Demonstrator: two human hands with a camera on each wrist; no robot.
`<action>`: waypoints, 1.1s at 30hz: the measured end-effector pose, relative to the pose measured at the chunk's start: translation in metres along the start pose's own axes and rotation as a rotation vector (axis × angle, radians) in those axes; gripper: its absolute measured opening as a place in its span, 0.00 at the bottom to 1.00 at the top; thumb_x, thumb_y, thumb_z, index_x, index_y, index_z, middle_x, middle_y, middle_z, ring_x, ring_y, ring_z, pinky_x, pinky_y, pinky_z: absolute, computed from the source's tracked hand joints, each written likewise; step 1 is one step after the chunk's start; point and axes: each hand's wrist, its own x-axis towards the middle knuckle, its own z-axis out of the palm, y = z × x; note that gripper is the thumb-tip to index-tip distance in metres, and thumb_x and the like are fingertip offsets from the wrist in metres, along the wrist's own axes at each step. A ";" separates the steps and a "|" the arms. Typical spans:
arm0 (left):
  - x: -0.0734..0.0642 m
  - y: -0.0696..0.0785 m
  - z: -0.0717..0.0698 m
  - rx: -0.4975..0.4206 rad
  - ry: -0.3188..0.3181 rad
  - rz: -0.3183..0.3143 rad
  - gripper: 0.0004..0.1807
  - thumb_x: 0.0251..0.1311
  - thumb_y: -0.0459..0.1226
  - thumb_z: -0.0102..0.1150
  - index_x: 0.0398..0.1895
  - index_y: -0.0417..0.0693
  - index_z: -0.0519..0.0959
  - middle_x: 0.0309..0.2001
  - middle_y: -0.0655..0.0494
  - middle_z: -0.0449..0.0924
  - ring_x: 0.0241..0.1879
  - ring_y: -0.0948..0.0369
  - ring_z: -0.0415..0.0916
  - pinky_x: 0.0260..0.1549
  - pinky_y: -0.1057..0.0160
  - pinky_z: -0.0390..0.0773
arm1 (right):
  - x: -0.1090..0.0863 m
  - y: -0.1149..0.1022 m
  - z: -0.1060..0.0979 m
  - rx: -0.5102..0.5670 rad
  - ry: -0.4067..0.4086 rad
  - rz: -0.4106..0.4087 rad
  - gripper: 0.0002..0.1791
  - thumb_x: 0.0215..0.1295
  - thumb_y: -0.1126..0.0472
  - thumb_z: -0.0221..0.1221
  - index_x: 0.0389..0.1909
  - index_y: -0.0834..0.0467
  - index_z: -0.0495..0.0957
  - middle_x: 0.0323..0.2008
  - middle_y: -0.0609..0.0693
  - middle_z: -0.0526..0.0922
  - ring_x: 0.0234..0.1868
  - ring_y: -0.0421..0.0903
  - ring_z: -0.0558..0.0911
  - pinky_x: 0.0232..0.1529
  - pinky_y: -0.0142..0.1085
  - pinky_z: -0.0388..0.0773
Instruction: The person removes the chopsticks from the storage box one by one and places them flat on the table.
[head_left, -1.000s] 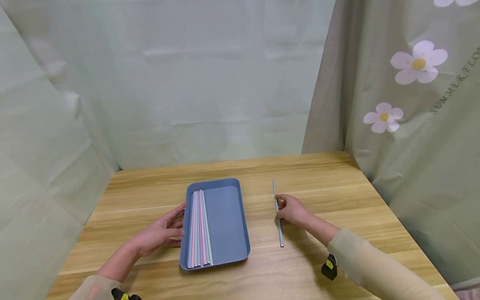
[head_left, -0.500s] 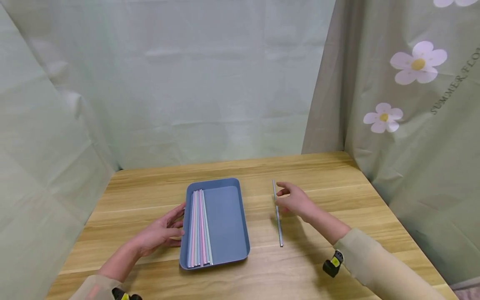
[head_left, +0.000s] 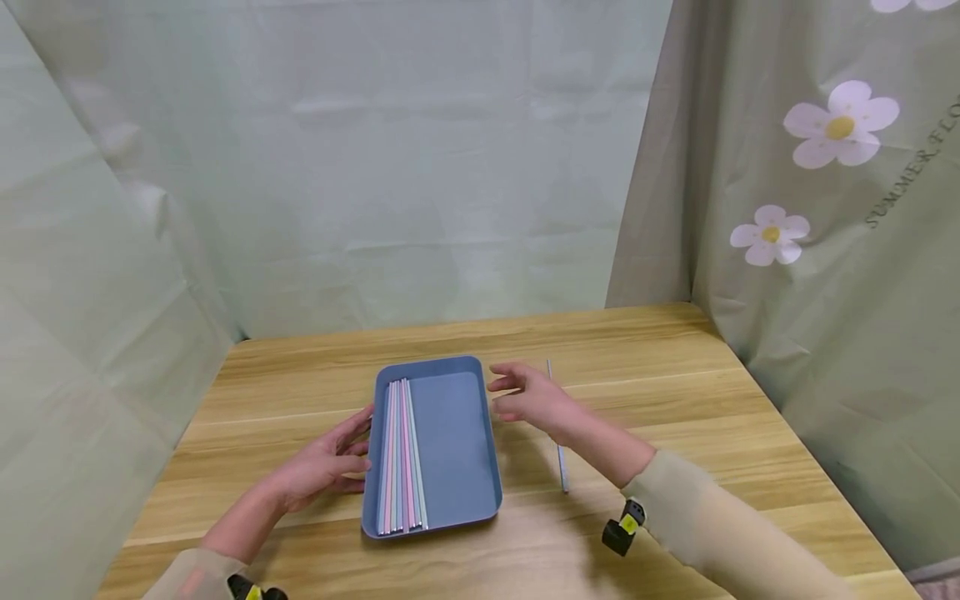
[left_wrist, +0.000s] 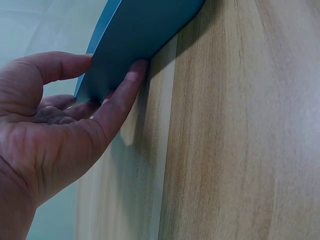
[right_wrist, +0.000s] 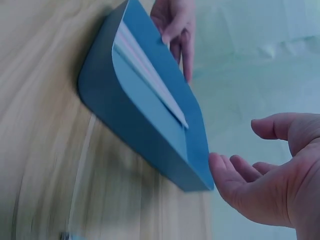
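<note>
A blue-grey rectangular tray [head_left: 457, 450] lies on the table, with several pastel chopsticks [head_left: 402, 458] side by side along its left half. My left hand [head_left: 321, 468] rests at the tray's left side, thumb by the rim and fingertips against the outer wall, as the left wrist view shows. My right hand [head_left: 531, 400] hovers near the tray's upper right edge, its fingers loosely spread and holding nothing. A single bluish chopstick [head_left: 563, 473] lies on the wood to the tray's right, its middle hidden beneath my right hand and forearm.
The wood-grain table [head_left: 675, 400] reaches back to a pale green cloth [head_left: 420, 167]. At the right hangs a curtain with printed flowers [head_left: 770, 236]. Each sleeve carries a small black wrist camera [head_left: 622, 529].
My right hand has let go of the single chopstick, leaving it on the table, and has moved left to the tray's right edge. My left hand and the tray have stayed put.
</note>
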 end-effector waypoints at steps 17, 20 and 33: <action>-0.001 0.001 0.001 -0.020 0.006 -0.006 0.51 0.69 0.24 0.52 0.84 0.53 0.33 0.82 0.43 0.26 0.77 0.35 0.39 0.56 0.40 0.77 | 0.029 0.010 0.055 0.108 -0.173 0.146 0.39 0.64 0.70 0.62 0.75 0.68 0.60 0.65 0.70 0.73 0.62 0.63 0.77 0.54 0.53 0.81; -0.001 0.001 0.001 -0.023 0.008 -0.010 0.51 0.70 0.24 0.52 0.84 0.54 0.33 0.82 0.42 0.26 0.77 0.35 0.39 0.56 0.40 0.77 | 0.032 0.011 0.063 0.174 -0.182 0.189 0.40 0.64 0.71 0.62 0.75 0.70 0.57 0.64 0.71 0.73 0.62 0.66 0.76 0.54 0.56 0.81; -0.001 0.001 0.001 -0.035 0.015 -0.020 0.51 0.69 0.24 0.52 0.84 0.53 0.33 0.82 0.42 0.27 0.77 0.35 0.40 0.56 0.40 0.77 | 0.041 0.017 0.081 0.265 -0.189 0.305 0.39 0.63 0.77 0.59 0.74 0.71 0.57 0.55 0.71 0.77 0.52 0.63 0.81 0.50 0.57 0.83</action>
